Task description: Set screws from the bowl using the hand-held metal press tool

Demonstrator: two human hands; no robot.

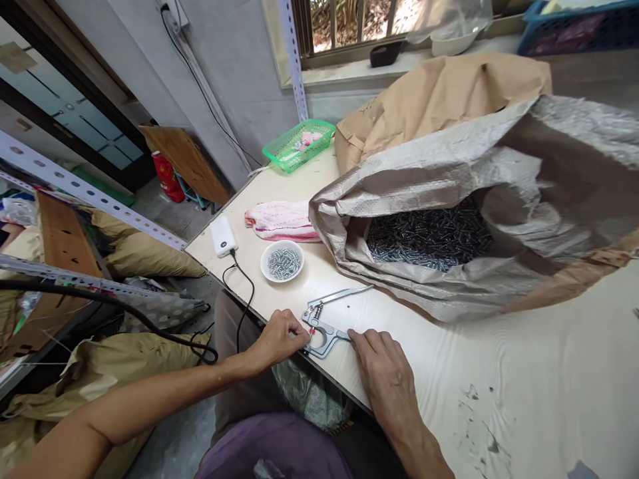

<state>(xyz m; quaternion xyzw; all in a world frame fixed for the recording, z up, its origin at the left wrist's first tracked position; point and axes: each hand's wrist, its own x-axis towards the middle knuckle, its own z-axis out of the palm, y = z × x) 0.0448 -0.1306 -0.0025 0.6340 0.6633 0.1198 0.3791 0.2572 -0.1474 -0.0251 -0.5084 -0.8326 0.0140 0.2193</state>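
Clock taken from the grey hand tool, L to R: white power bank (223, 236) at 10–11, black cable (249, 278) plugged in. White bowl (282, 279) of small metal pieces (283, 262) at 11. Left hand (282, 338) at 9, grip pinched at the tool's left side, right by a red bit (312, 330); can't tell if it's grasping that. Pink-and-white cloth (284, 221) between 11 and 12, green basket (309, 150) near 12. Grey hand tool (331, 334) lies at the counter (449, 359) edge, lever angled up and away. Right hand (383, 364) at 4, fingertips on the handle end; can't tell whether that grip is clenched or just resting. Open sack (424, 185) at 1–2, dark metal pieces (429, 236) inside; brown sack (439, 93) behind it.
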